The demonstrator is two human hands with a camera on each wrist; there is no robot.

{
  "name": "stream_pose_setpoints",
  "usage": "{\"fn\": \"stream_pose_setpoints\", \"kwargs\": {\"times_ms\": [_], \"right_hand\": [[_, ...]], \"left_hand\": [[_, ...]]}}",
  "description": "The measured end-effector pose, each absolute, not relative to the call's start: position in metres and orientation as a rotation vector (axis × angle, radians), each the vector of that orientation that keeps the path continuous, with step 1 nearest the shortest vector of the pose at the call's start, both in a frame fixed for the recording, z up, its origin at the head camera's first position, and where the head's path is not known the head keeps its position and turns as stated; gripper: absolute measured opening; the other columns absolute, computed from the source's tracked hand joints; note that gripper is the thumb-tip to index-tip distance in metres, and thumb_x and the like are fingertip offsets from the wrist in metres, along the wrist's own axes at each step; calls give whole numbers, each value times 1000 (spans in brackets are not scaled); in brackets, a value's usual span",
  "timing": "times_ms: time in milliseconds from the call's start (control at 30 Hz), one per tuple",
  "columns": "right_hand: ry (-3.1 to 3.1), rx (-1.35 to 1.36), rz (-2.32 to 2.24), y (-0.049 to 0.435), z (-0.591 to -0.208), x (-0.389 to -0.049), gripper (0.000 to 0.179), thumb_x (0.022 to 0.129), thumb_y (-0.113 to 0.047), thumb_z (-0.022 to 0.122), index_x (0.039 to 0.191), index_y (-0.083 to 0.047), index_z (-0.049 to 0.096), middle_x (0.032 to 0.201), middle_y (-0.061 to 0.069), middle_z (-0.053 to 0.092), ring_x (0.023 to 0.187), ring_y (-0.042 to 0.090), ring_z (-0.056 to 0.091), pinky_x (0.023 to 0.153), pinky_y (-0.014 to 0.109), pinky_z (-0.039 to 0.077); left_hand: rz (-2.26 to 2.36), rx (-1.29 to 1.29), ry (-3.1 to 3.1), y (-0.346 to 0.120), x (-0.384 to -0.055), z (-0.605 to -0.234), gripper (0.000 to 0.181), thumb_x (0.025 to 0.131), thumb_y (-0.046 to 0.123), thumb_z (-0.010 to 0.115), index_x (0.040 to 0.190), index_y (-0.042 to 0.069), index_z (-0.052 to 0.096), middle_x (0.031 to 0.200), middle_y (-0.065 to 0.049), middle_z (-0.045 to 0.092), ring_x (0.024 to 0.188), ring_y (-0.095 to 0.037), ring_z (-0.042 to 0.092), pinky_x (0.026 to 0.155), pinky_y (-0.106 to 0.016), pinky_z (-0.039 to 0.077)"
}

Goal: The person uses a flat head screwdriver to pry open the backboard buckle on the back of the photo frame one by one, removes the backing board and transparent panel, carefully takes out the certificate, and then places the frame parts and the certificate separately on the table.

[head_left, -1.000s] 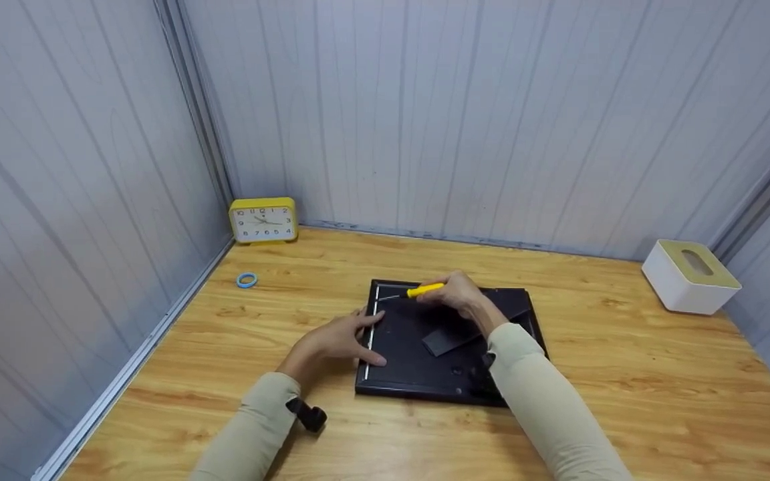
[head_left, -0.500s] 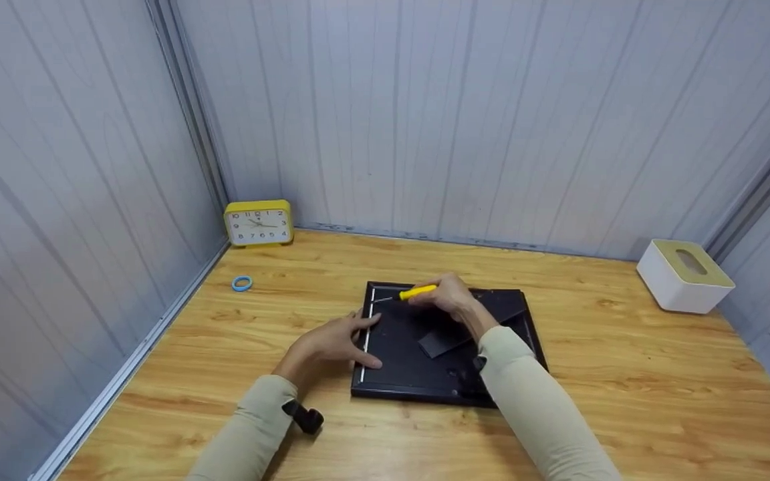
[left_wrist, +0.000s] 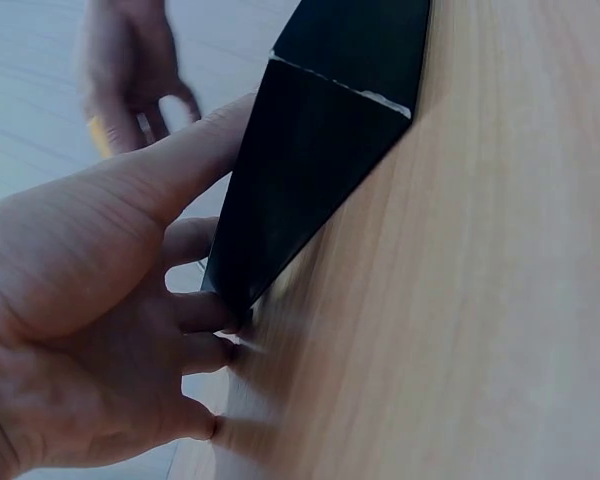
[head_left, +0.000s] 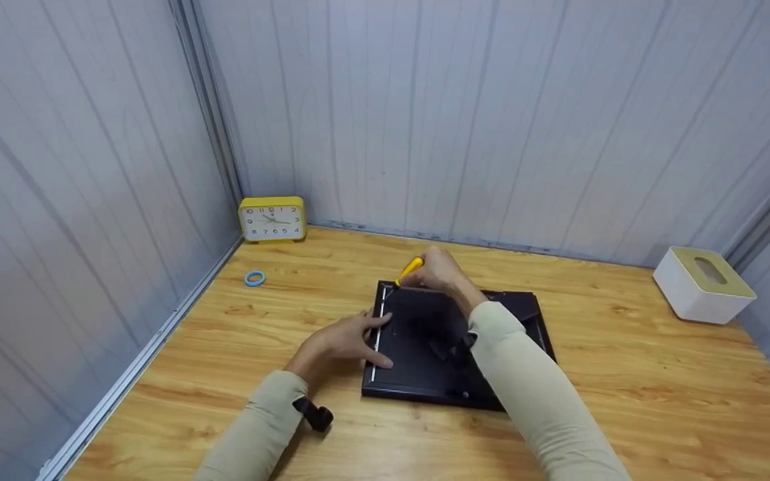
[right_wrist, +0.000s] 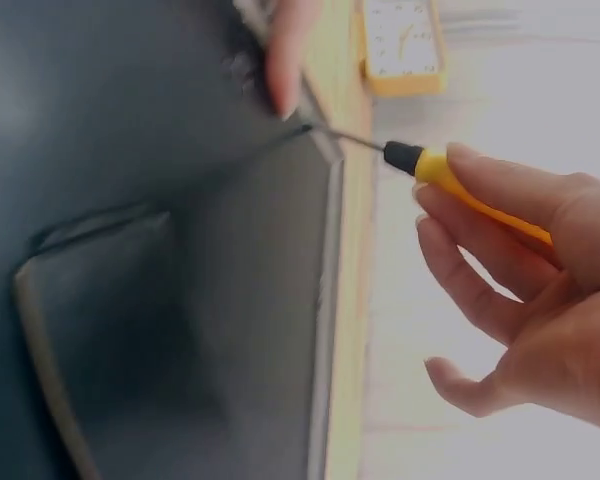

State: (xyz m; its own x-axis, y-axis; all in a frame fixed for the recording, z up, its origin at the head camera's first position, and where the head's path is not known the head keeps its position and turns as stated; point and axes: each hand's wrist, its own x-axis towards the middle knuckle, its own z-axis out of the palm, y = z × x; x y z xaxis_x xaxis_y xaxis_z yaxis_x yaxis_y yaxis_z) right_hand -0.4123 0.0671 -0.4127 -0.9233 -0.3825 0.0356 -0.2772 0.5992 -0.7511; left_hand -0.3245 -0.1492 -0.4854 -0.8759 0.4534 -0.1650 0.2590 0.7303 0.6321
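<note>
A black picture frame (head_left: 418, 374) lies back side up on the wooden table, a pale strip running along its left side. My left hand (head_left: 348, 337) rests at that side, thumb and index finger spread over the backing. Its other fingers touch the frame's outer edge in the left wrist view. Over the far left corner, my right hand (head_left: 442, 270) pinches a small yellow-handled screwdriver (right_wrist: 405, 158) between thumb and fingers. The screwdriver's thin shaft slants to the backing near that corner. The stand leg (right_wrist: 110, 330) shows on the backing, mostly behind my right arm in the head view.
A yellow alarm clock (head_left: 273, 220) stands at the back left by the wall, with a blue ring (head_left: 254, 278) lying in front of it. At the far right is a white tissue box (head_left: 702, 287) with a wood-coloured top. Grey panels wall in the table.
My right hand has moved toward the frame's far edge, tilting the screwdriver from nearly flat to steeper, its tip now nearer the corner. My left hand stays on the frame.
</note>
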Motion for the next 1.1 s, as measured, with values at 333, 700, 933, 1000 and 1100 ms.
{"fn": "stream_pose_setpoints", "kwargs": {"times_ms": [333,700,933,1000,1100], "right_hand": [[2771,-692,-928,29,-384,-413,10,78,-4,81,79,-3,71,68,4,64,57,17,55,52,26,45],[2777,-710,-799,9,-376,-415,11,79,-5,81,81,-3,71,71,7,65,57,16,53,52,28,46],[2772,-748,-833,14,-381,-418,13,79,-8,83,83,-2,72,72,7,67,60,17,57,55,28,49],[2760,-743,-861,16,-384,-418,13,80,-9,83,85,-2,73,74,7,68,63,19,59,57,28,50],[2745,-728,-909,21,-387,-418,13,81,-10,82,88,-2,74,79,9,70,70,25,64,60,30,51]], "left_hand": [[893,606,2610,-148,-328,-485,100,75,54,84,157,23,35,162,-25,15,147,-37,22,116,-49,27],[887,626,2610,-150,-328,-484,100,76,53,83,157,19,34,165,-18,12,148,-35,20,117,-48,25],[881,619,2611,-150,-328,-486,101,75,56,83,157,22,34,165,-17,12,148,-35,18,117,-49,24],[880,607,2608,-150,-327,-487,101,75,57,83,157,23,34,164,-18,13,148,-35,19,117,-49,25],[903,599,2603,-149,-327,-487,100,75,56,83,157,24,35,164,-19,14,148,-37,20,116,-50,26]]}}
